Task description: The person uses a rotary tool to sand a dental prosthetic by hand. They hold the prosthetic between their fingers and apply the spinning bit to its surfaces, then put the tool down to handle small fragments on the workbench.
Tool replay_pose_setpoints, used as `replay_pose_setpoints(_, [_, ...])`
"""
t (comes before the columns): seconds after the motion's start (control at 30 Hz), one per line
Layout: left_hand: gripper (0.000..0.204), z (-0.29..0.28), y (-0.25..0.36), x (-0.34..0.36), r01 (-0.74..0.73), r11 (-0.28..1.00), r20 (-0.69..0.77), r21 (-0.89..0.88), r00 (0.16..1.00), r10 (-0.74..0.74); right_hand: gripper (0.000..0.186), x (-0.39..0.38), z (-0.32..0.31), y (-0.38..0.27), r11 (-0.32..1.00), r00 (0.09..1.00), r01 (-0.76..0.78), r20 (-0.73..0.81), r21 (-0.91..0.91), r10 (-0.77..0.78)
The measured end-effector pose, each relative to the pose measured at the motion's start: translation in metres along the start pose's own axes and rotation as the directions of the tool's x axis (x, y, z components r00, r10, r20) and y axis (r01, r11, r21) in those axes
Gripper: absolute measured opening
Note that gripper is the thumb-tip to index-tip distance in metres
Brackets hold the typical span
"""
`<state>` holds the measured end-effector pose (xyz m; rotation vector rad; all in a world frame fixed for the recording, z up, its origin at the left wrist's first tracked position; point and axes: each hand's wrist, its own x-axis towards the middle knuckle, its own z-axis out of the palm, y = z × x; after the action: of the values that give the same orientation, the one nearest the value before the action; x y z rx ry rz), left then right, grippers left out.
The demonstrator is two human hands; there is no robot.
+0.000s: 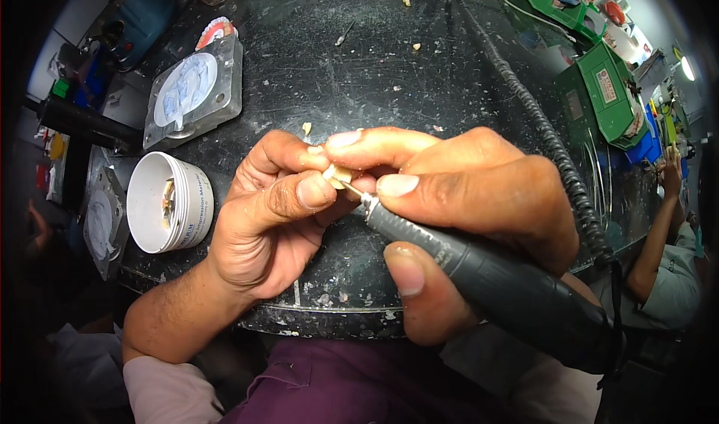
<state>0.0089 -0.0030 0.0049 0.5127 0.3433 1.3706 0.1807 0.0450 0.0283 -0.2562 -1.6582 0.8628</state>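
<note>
Between the thumb and fingers of my left hand [264, 225] is a small cream-coloured dental crown [338, 174], partly covered by the fingertips. My right hand [479, 192] grips a black rotary handpiece [490, 274], which slants up to the left from the lower right. Its thin bur [350, 189] reaches the crown's lower edge; whether it is cutting I cannot tell. The fingertips of both hands meet just above the crown. Behind them, a small cream piece [306, 128] lies on the black worktable [337, 72].
On the left stand a white tub [166, 229] with small pieces inside and a metal plate [228, 68] bearing a pale blue-white disc. The handpiece's coiled cord [524, 109] runs down the right side. Green bins [603, 91] stand beyond it. Another person's arm [659, 225] shows far right.
</note>
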Motion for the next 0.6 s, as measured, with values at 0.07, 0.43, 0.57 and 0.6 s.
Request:
replay_pose_setpoints(0.07, [0.016, 0.0, -0.0005, 0.0, -0.004, 1.0, 0.001, -0.009, 1.0, 0.004, 0.025, -0.0001, -0.0004, 0.0028, 1.0, 1.0, 0.019, 0.005, -0.005, -0.019])
replay_pose_setpoints(0.43, [0.016, -0.0002, -0.0007, -0.0007, -0.02, 1.0, 0.015, -0.008, 1.0, 0.02, 0.028, -0.0005, -0.0051, 0.0022, 1.0, 0.998, 0.021, 0.065, 0.005, -0.021])
replay_pose_setpoints(0.57, [0.016, -0.0002, -0.0007, -0.0007, -0.019, 1.0, 0.005, 0.003, 1.0, 0.019, 0.028, -0.0005, -0.0035, 0.0008, 1.0, 0.999, 0.009, 0.053, 0.001, -0.009])
replay_pose_setpoints(0.6, [0.016, 0.0001, -0.0005, -0.0005, -0.014, 1.0, 0.003, -0.002, 1.0, 0.014, 0.029, -0.0005, -0.0032, 0.0007, 1.0, 0.999, 0.012, 0.049, -0.005, -0.012])
